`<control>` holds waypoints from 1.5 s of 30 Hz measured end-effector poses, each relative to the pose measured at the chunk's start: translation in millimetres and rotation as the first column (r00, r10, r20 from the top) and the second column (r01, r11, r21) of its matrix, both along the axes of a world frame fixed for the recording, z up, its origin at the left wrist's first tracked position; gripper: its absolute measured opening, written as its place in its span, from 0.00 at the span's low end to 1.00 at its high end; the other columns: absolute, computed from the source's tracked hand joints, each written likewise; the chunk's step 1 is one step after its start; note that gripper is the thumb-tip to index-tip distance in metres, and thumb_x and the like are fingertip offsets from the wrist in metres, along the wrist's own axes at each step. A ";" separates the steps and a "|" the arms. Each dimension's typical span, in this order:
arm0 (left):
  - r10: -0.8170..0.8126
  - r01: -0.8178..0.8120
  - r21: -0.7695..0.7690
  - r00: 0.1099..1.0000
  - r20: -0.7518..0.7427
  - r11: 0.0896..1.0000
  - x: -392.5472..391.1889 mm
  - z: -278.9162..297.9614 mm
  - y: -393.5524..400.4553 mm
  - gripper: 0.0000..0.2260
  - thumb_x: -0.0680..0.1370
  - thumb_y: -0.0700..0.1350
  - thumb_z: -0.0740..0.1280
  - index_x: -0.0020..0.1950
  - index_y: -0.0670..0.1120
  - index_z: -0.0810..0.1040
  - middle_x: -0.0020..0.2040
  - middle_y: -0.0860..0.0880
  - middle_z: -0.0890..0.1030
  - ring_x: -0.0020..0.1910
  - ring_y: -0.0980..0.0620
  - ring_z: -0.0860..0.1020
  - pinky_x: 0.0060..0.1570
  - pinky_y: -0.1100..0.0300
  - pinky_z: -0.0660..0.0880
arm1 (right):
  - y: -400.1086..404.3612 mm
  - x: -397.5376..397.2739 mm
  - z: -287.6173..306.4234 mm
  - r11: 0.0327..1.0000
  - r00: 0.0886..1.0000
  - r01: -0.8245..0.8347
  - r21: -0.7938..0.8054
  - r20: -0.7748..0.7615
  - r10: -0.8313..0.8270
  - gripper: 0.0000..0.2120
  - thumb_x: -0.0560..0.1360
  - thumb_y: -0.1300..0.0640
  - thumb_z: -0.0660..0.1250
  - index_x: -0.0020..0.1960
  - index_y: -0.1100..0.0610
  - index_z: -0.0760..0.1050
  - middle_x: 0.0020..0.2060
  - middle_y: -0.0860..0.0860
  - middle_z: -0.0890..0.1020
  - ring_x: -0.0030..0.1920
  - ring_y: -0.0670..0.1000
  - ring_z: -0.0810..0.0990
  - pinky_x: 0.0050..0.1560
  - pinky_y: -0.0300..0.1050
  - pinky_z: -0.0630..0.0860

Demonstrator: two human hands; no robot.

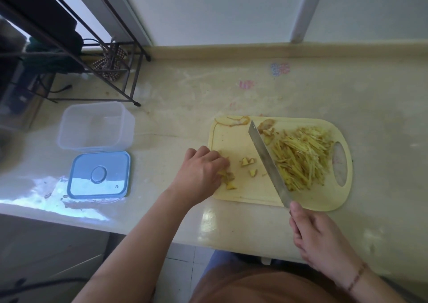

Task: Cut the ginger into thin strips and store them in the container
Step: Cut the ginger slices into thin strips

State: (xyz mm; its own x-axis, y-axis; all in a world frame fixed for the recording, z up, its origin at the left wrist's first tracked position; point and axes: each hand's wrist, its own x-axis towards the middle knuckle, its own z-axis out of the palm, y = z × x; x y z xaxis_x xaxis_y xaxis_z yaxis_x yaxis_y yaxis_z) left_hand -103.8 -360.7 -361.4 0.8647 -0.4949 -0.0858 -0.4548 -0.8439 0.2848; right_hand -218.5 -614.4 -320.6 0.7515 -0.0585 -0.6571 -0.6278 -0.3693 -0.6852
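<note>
Right hand: the right hand (320, 240) sits nearest the person, over the front edge of the worktop (254, 89); its fingers (296, 212) are curled round the handle of the knife (269, 165), one fingertip lying at the base of the blade. A beaded bracelet (357, 277) circles the wrist.
Knife: its blade runs slantwise across the cutting board (234, 138) — tip toward the far edge, heel at the near edge — and lies just left of the heap of strips.
Left hand: the left hand (202, 169) rests knuckles-up on the board's left part; its fingers are bent down and bunched together over a few ginger chunks (228, 178), which show at and under the fingertips. Whether they pinch a piece cannot be told.
Loose pieces: more small ginger bits (249, 162) lie between the left fingers and the blade, apart from both.
Ginger strips: a wide pile of thin ginger strips (301, 158) covers the board's right half, near the handle hole.
Peelings: ginger skins (238, 120) lie along the board's far edge.
Lid: a blue lid (99, 175) lies flat on the worktop, well left of the board.
Container: a clear container (96, 126) stands open just beyond the lid — no ginger in it.
Rack: a dark wire rack (97, 54) stands at the far left.
</note>
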 end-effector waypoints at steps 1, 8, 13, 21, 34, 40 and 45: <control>-0.035 0.035 0.026 0.999 0.010 0.999 1.1 0.6 -1.8 0.15 0.66 0.40 0.76 0.51 0.50 0.83 0.41 0.54 0.80 0.43 0.46 0.76 0.46 0.51 0.69 | -0.1 0.1 0.1 1.000 1.000 0.000 0.000 0.000 0.000 0.36 0.67 0.19 0.51 0.32 0.54 0.64 0.22 0.49 0.66 0.21 0.48 0.63 0.23 0.38 0.62; -0.098 0.090 0.112 0.992 0.073 0.990 9.0 1.5 -6.3 0.05 0.65 0.44 0.70 0.40 0.47 0.80 0.32 0.53 0.75 0.39 0.47 0.73 0.44 0.52 0.62 | -1.4 1.2 -0.6 1.000 1.000 0.007 0.021 -0.002 -0.007 0.42 0.57 0.14 0.52 0.34 0.55 0.65 0.23 0.50 0.65 0.22 0.49 0.62 0.23 0.37 0.61; -0.010 0.005 0.060 0.996 0.093 0.998 8.8 1.7 -9.9 0.07 0.65 0.47 0.68 0.41 0.46 0.81 0.31 0.52 0.78 0.37 0.46 0.76 0.46 0.52 0.62 | -3.9 1.2 -1.0 1.000 1.000 0.000 0.004 0.010 0.000 0.41 0.58 0.14 0.51 0.33 0.54 0.65 0.22 0.49 0.67 0.21 0.47 0.63 0.21 0.37 0.61; 0.057 -0.059 -0.041 0.997 -0.044 0.997 -5.3 0.5 -8.0 0.04 0.66 0.45 0.66 0.39 0.48 0.78 0.29 0.54 0.75 0.35 0.48 0.74 0.45 0.52 0.62 | -5.3 0.9 -3.1 1.000 1.000 0.022 0.014 0.015 -0.023 0.41 0.58 0.14 0.51 0.32 0.54 0.65 0.22 0.49 0.67 0.21 0.49 0.63 0.23 0.37 0.60; 0.444 -0.543 -0.366 0.836 -0.323 0.756 28.3 12.0 -61.8 0.05 0.79 0.44 0.70 0.52 0.50 0.86 0.43 0.57 0.83 0.49 0.54 0.80 0.58 0.55 0.74 | -7.4 0.8 2.4 0.992 0.996 0.092 0.088 0.002 -0.092 0.35 0.62 0.20 0.56 0.32 0.55 0.64 0.25 0.53 0.63 0.23 0.50 0.59 0.24 0.37 0.58; 0.366 -0.382 -0.283 0.924 -0.110 0.880 24.5 -8.1 -68.0 0.07 0.79 0.47 0.69 0.54 0.50 0.86 0.49 0.52 0.81 0.51 0.47 0.75 0.52 0.53 0.60 | -12.5 -3.5 -0.2 0.996 0.997 0.076 0.043 0.017 -0.077 0.40 0.61 0.16 0.54 0.32 0.57 0.63 0.24 0.51 0.64 0.23 0.49 0.61 0.23 0.37 0.59; 0.356 -0.342 -0.201 0.934 0.032 0.918 6.4 -11.2 -56.9 0.09 0.76 0.51 0.68 0.47 0.48 0.84 0.44 0.52 0.82 0.44 0.46 0.78 0.49 0.50 0.69 | -13.0 -7.2 -1.8 0.994 0.995 0.094 0.051 0.034 -0.095 0.35 0.66 0.23 0.54 0.32 0.57 0.63 0.24 0.51 0.64 0.23 0.49 0.61 0.22 0.37 0.58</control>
